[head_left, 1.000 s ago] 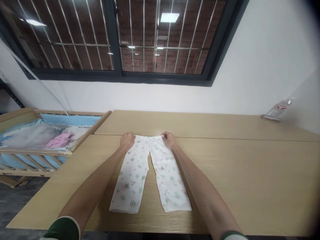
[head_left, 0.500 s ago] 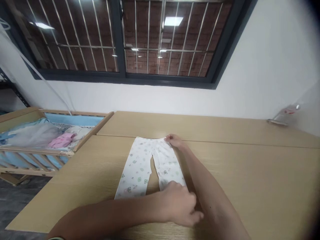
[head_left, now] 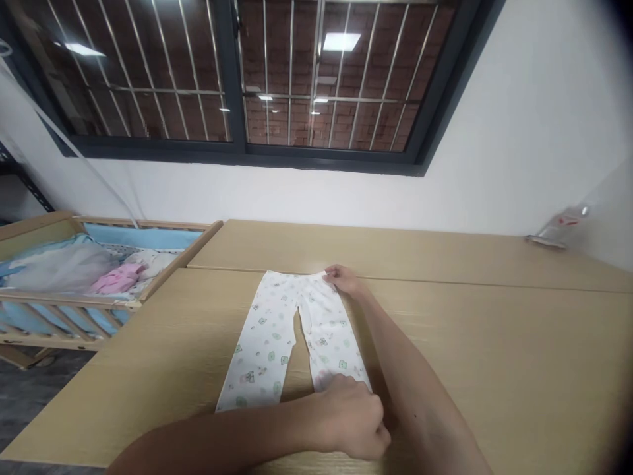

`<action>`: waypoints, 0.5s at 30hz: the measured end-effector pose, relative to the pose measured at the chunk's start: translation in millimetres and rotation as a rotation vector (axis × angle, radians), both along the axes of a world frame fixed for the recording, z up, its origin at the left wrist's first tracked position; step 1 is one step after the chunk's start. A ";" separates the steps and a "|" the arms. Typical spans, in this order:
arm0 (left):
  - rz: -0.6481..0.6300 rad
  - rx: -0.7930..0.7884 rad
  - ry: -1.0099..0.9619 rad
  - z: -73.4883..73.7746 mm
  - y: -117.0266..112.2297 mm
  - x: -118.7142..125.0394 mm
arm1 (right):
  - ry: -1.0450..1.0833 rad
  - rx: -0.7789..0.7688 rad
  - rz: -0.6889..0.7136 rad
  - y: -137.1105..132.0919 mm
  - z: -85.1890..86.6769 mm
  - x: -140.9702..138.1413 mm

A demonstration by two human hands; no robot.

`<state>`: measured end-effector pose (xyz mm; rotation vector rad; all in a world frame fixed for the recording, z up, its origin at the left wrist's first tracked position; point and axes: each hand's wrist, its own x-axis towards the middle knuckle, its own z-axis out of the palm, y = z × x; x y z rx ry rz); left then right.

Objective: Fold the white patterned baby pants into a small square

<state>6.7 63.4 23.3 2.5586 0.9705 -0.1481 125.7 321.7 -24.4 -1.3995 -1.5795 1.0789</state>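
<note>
Our left hand (head_left: pixel 353 422) no longer rests on the waistband of the baby trousers (head_left: pixel 277 336); it now crosses over and grips the right-hand leg's hem.

Trousers (head_left: pixel 270 343) flat on table (head_left: pixel 494 343), waistband at 12, legs toward me. My right hand (head_left: pixel 341 278) on waistband's 1 o'clock corner; left hand (head_left: pixel 351 422) crossed onto the 5 o'clock hem. Crib (head_left: pixel 30 300) beside table at 10. Packet (head_left: pixel 558 227) on table at 2. Window (head_left: pixel 237 79) behind, 12.
</note>
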 end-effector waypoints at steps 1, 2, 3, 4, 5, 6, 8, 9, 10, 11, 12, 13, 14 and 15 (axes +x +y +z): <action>0.030 -0.017 -0.025 0.7 0.3 -1.8 | 0.002 -0.003 -0.007 -0.6 0.2 -0.2; 0.059 -0.032 -0.059 1.4 0.3 -4.5 | 0.004 -0.005 -0.015 -1.1 0.4 -0.7; 0.091 -0.042 -0.099 2.3 -0.1 -8.0 | 0.006 -0.006 -0.026 -1.4 0.7 -1.5; 0.127 -0.058 -0.146 3.4 -1.0 -12.7 | 0.010 -0.008 -0.039 -1.4 1.1 -2.6; 0.164 -0.087 -0.206 4.7 -2.5 -18.4 | 0.016 -0.011 -0.053 -1.2 1.7 -4.3; 0.199 -0.133 -0.282 6.0 -4.8 -25.2 | 0.024 -0.014 -0.068 -0.9 2.4 -6.6; 0.281 -0.273 -0.470 8.2 -11.5 -41.4 | 0.050 -0.022 -0.097 -0.1 4.9 -13.0; 0.329 -0.351 -0.565 8.8 -15.8 -50.2 | 0.066 -0.025 -0.108 0.2 6.9 -17.2; 0.378 -0.425 -0.654 8.8 -20.7 -59.4 | 0.084 -0.027 -0.117 0.4 9.4 -22.1; 0.430 -0.484 -0.729 8.1 -25.9 -68.7 | 0.100 -0.026 -0.123 0.3 12.4 -27.8; 0.487 -0.527 -0.790 6.5 -31.2 -78.2 | 0.114 -0.022 -0.128 0.2 15.7 -34.2; 0.540 -0.559 -0.838 4.0 -36.5 -87.7 | 0.123 -0.014 -0.134 0.2 19.2 -41.4; 0.588 -0.583 -0.876 0.5 -41.7 -97.4 | 0.127 -0.002 -0.141 0.2 22.7 -49.3; 0.632 -0.602 -0.910 -3.8 -46.6 -107.3 | 0.125 0.012 -0.148 0.4 25.9 -57.9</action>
